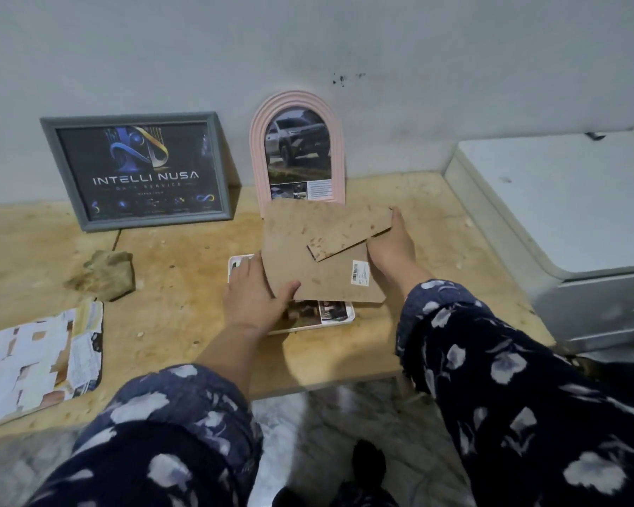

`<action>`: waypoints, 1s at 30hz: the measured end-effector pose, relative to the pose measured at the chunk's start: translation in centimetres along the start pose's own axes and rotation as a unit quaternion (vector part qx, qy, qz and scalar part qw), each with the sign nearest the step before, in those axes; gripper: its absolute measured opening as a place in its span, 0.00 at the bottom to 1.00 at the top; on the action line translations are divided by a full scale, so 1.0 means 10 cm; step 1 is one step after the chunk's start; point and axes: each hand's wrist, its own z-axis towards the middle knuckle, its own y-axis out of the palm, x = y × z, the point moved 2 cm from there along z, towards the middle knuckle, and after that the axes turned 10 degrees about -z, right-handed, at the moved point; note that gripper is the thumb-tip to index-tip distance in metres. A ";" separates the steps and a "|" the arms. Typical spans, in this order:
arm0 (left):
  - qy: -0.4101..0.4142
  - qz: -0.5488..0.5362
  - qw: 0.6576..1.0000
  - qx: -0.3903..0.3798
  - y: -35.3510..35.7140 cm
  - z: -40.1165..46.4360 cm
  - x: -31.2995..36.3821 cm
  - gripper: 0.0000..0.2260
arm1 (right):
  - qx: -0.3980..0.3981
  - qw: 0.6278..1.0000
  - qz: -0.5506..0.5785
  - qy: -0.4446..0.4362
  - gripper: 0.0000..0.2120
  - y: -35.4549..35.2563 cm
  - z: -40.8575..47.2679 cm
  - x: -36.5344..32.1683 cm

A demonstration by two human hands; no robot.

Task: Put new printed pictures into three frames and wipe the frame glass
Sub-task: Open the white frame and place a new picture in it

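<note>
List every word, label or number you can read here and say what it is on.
"INTELLI NUSA": picture in the grey rectangular frame.
Lines beneath it: too small to read.
White barcode sticker on the brown fibreboard backing board: unreadable.
Text panel in the pink arched frame: blurred.
Printed sheets: unreadable.

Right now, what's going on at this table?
A person holds a brown backing board in both hands, left hand at its lower left edge, right hand at its right side, over a white frame lying flat with a print in it. A grey frame and a pink arched frame already lean on the wall, each with a picture.
</note>
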 end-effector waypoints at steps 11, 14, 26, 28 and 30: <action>0.028 0.134 0.982 -0.133 0.95 0.05 1.11 0.31 | 0.001 0.990 -0.124 0.072 0.48 -0.94 0.52 0.85; 0.019 0.168 0.973 -0.159 1.18 0.02 1.20 0.32 | -0.034 0.978 -0.191 0.071 0.52 -0.97 0.59 1.08; 0.008 0.192 0.972 -0.135 1.29 0.08 1.25 0.31 | -0.065 0.921 -0.378 0.070 0.28 -0.78 0.79 1.27; -0.017 0.192 0.975 -0.111 1.16 0.12 1.14 0.29 | -0.052 0.913 -0.401 0.059 0.28 -0.67 0.76 1.10; -0.039 0.197 0.975 -0.095 1.02 0.18 0.99 0.27 | -0.046 0.910 -0.411 0.013 0.27 -0.54 0.72 0.95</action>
